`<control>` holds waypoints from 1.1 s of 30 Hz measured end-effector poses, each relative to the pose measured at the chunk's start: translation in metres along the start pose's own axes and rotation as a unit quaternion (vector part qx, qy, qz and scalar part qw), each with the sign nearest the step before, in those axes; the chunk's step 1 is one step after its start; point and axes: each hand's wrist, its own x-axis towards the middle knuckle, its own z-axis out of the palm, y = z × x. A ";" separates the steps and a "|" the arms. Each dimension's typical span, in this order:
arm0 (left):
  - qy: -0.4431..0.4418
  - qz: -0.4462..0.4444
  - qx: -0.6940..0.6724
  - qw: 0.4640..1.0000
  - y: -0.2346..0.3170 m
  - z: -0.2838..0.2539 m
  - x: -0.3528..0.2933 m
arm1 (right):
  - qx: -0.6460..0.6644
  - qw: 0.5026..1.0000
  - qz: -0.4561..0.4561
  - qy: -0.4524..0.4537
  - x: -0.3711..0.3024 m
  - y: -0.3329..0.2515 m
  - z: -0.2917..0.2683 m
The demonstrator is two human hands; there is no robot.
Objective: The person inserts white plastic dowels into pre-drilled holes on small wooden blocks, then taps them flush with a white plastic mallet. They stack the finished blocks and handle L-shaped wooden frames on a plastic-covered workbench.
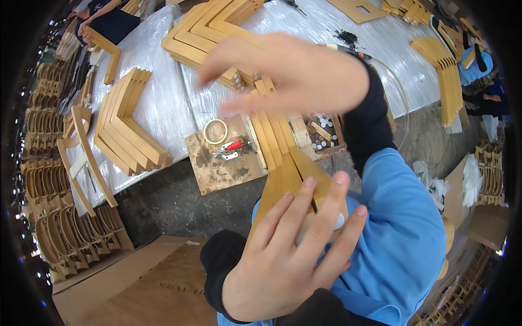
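Note:
My left hand (296, 247) lies with its fingers spread over the wide near ends of several pale, bent wooden pieces (278, 144). A round white disc (340, 221) shows beside its fingers. Above the far ends of these pieces hovers my right hand (299, 70), smeared by motion, its thumb and fingers apart and nothing visible in them. The pieces lie side by side, their narrow ends pointing away from me onto the table. Left of them, a worn board (239, 172) carries a toggle clamp (232, 146) with a red grip and a cream-coloured ring (215, 131).
Stacks of angled wooden parts stand at the left (128, 130) and back (209, 27) of the wrapped table (163, 108). An open box (338, 136) holds white discs. More parts (446, 81) lie at right; a cardboard sheet (147, 288) is lower left. A person (111, 19) holds a wooden part back left.

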 end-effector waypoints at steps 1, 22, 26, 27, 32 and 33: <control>0.017 0.016 0.015 1.000 0.000 0.002 -0.001 | -0.083 0.991 0.100 0.018 -0.022 0.019 -0.008; -0.024 0.057 0.097 0.993 0.012 0.006 0.005 | -0.242 0.792 0.560 -0.012 -0.258 0.176 0.184; -0.050 0.053 0.091 0.993 0.015 -0.001 0.010 | -0.240 0.795 0.557 0.006 -0.265 0.175 0.185; -0.061 0.057 0.092 0.992 0.014 -0.004 0.010 | -0.241 0.800 0.549 0.014 -0.269 0.176 0.184; -0.081 0.069 0.093 0.990 0.012 -0.005 0.009 | -0.163 0.823 0.541 0.068 -0.278 0.172 0.170; -0.083 0.069 0.091 0.990 0.012 -0.006 0.009 | -0.169 0.827 0.528 0.092 -0.277 0.167 0.170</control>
